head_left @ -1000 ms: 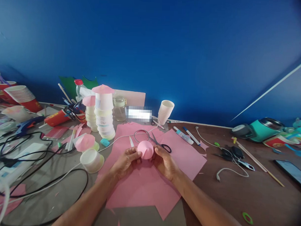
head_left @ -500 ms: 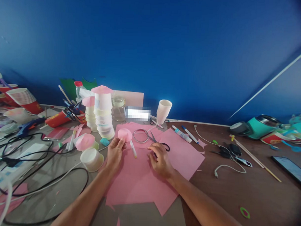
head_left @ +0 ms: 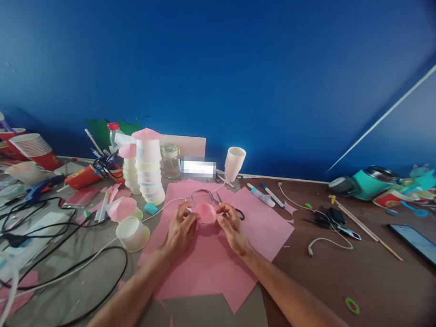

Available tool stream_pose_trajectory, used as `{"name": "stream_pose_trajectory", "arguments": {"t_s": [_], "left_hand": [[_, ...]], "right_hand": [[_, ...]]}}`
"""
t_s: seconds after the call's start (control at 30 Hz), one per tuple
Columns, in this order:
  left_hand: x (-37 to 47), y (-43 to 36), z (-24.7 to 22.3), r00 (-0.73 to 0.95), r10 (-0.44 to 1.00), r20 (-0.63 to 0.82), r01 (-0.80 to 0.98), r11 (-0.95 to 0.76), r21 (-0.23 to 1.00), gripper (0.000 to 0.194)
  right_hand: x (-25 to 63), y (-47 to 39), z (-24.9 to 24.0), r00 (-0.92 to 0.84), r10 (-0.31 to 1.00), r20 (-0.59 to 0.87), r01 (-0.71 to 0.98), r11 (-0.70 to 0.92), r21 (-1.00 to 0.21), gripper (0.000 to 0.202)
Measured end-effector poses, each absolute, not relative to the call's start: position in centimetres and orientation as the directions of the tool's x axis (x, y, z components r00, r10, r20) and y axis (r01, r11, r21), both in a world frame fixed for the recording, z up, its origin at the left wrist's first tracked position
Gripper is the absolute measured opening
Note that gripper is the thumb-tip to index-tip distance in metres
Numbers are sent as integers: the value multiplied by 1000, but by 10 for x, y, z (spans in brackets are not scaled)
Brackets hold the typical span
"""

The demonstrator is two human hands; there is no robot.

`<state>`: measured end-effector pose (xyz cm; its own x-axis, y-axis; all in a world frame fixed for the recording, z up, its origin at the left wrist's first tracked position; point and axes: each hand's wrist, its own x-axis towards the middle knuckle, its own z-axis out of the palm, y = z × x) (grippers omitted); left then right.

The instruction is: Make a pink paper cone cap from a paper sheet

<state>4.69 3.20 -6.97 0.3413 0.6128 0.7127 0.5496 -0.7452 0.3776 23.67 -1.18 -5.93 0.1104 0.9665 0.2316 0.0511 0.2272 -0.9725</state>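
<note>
Over the pink paper sheets point(head_left: 200, 268), a small round pink paper piece point(head_left: 206, 213) is held between my two hands. My left hand point(head_left: 180, 229) pinches its left edge with closed fingers. On the opposite edge, the thumb and fingers of my right hand point(head_left: 233, 228) close on the rim. Just behind the paper lies a thin metallic-looking ring point(head_left: 198, 196). Scissors point(head_left: 239, 213) rest on the sheets, partly hidden behind my right hand.
To the left rise stacked paper cups point(head_left: 149, 173) with a pink cone on top. A loose cup point(head_left: 129, 234), pink paper cone point(head_left: 121, 209) and black cables point(head_left: 68, 253) lie nearby. Markers point(head_left: 261, 195), keys point(head_left: 326, 220) and a phone point(head_left: 417, 242) are on the right.
My left hand has moved right with the round pink paper, bringing it in front of the ring. My right hand has come up to its right edge and now grips it too.
</note>
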Motion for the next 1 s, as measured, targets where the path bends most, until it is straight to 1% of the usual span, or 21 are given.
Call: {"name": "stream_pose_trajectory", "arguments": {"t_s": [0.07, 0.23, 0.33, 0.4, 0.53, 0.67, 0.73, 0.8, 0.83, 0.9, 0.93, 1.0], "left_hand": [[47, 30, -68, 341, 608, 717, 543, -750, 378, 24], [51, 24, -64, 402, 566, 720, 477, -801, 363, 24], [54, 22, -63, 424, 543, 725, 452, -821, 350, 25], [54, 21, -63, 437, 541, 718, 427, -828, 364, 25], [54, 20, -64, 436, 551, 711, 412, -825, 387, 25], [55, 19, -66, 373, 590, 716, 436, -793, 426, 24], [56, 18, -67, 313, 635, 707, 433, -757, 489, 22], [56, 17, -68, 235, 702, 672, 391, -701, 596, 18], [55, 17, -67, 205, 747, 632, 352, -659, 665, 16], [55, 18, -66, 195, 843, 501, 257, -537, 804, 14], [55, 18, -65, 219, 881, 419, 213, -462, 861, 16], [55, 18, -64, 291, 918, 271, 139, -321, 937, 26]], "right_hand": [[234, -12, -57, 105, 975, 197, 3, 198, -980, 48], [230, -11, -51, 66, 984, 166, -79, 171, -982, 39], [230, -9, -51, 68, 990, 126, -105, 132, -986, 32], [230, -8, -51, 74, 992, 104, -117, 112, -987, 29], [229, -9, -52, 85, 992, 91, -138, 102, -985, 30], [229, -9, -55, 103, 991, 85, -131, 99, -986, 34], [229, -8, -58, 138, 985, 104, -95, 118, -988, 36], [229, -7, -61, 183, 974, 130, -57, 143, -988, 40], [229, -6, -63, 205, 969, 140, -45, 152, -987, 42], [230, -5, -66, 239, 959, 152, -32, 164, -986, 44], [230, -5, -68, 253, 954, 161, -22, 172, -985, 44], [229, -5, -70, 269, 946, 182, 10, 187, -982, 44]]}}
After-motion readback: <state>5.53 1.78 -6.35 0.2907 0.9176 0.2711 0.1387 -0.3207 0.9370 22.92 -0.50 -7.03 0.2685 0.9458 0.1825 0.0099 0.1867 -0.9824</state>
